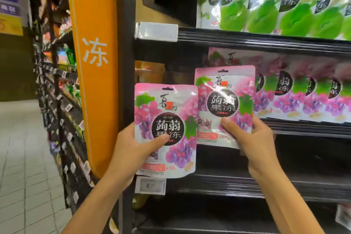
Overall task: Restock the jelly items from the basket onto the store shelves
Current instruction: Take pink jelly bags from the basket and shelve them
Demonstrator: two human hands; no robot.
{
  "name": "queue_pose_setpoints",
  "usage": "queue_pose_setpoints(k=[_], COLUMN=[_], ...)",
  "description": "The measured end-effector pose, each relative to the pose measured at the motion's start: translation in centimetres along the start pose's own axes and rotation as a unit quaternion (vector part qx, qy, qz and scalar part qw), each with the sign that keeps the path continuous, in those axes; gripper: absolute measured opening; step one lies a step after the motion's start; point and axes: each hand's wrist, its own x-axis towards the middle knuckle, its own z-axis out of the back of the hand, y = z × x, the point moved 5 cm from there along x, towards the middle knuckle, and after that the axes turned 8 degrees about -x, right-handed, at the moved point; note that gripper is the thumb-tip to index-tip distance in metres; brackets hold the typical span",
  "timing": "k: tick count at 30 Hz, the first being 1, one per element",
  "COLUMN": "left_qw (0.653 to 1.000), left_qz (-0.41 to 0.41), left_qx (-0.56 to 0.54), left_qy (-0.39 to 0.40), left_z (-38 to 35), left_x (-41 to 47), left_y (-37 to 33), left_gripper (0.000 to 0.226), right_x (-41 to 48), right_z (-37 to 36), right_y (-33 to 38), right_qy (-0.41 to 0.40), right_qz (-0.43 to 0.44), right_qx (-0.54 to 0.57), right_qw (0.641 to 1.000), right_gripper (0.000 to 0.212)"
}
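I hold two pink grape jelly pouches upright in front of the dark shelving. My left hand (131,152) grips the nearer pouch (167,112) by its lower left edge, thumb on its front. My right hand (254,138) grips the second pouch (224,91) at its lower right, a little higher and closer to the shelf. Behind it, a row of matching grape jelly pouches (303,93) stands on the middle shelf (284,127). The shelf space left of that row is dark and mostly hidden by the held pouches. The basket is out of view.
Green jelly pouches (266,2) fill the upper shelf. An orange vertical sign (95,62) juts from the black shelf post (126,62) on my left. White price tags (156,29) hang from the shelf edges. A tiled aisle (22,148) with more stocked shelves runs away at left.
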Motion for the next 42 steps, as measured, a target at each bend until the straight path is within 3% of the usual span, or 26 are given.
queue_pose_setpoints(k=[4,12,20,24,32,34,37,42], left_qw=[1.0,1.0,1.0,1.0,1.0,1.0,1.0,1.0], left_qz=[0.005,0.003,0.007,0.015,0.025,0.025,0.025,0.025], left_qx=[-0.002,0.002,0.022,0.021,0.014,0.011,0.009,0.003], left_qy=[0.006,0.0,-0.001,-0.009,-0.011,-0.01,-0.009,-0.014], left_z=[0.2,-0.1,-0.4,-0.6,-1.4,-1.6,-2.0,-2.5], left_x=[0.6,1.3,1.6,1.6,1.8,1.8,1.9,2.1], left_y=[-0.6,-2.0,-2.3,-2.0,-1.7,-1.7,-1.8,-2.3], left_gripper=[0.048,0.05,0.05,0.053,0.056,0.057,0.058,0.053], right_x=[2.5,6.6,7.5,7.6,5.0,4.2,3.7,4.6], right_z=[-1.2,-3.0,-4.4,-5.3,-4.6,-4.0,-3.0,-2.9], right_y=[1.4,1.7,1.5,1.3,1.4,1.3,1.7,1.7], right_qy=[0.0,-0.049,-0.079,-0.076,-0.088,-0.119,-0.194,-0.187], right_qz=[-0.004,0.0,0.024,0.031,0.096,0.116,0.14,0.114], right_qx=[0.006,-0.058,-0.137,-0.193,-0.221,-0.286,-0.414,-0.453], right_qw=[1.0,0.997,0.987,0.978,0.967,0.944,0.878,0.864], right_gripper=[0.019,0.028,0.044,0.08,0.079,0.073,0.069,0.07])
